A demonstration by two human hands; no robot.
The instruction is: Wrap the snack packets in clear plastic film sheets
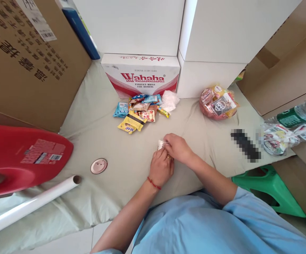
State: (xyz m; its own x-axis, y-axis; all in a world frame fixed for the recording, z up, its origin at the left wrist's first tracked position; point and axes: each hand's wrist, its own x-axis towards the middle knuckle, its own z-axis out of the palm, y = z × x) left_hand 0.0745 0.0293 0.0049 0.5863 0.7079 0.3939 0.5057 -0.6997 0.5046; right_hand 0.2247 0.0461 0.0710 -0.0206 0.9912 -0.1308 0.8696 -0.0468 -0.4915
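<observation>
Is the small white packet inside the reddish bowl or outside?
Outside: the left hand and right hand hold the small white packet, well apart from the reddish bowl.

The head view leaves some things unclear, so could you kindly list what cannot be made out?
Head view: part of the small white item, hidden by the left hand and right hand.
Head view: what the dark object is, blurred by pixelation.
Head view: the rest of the red container, cut off by the left edge.
Head view: lower packets in the snack pile, covered by others.
</observation>
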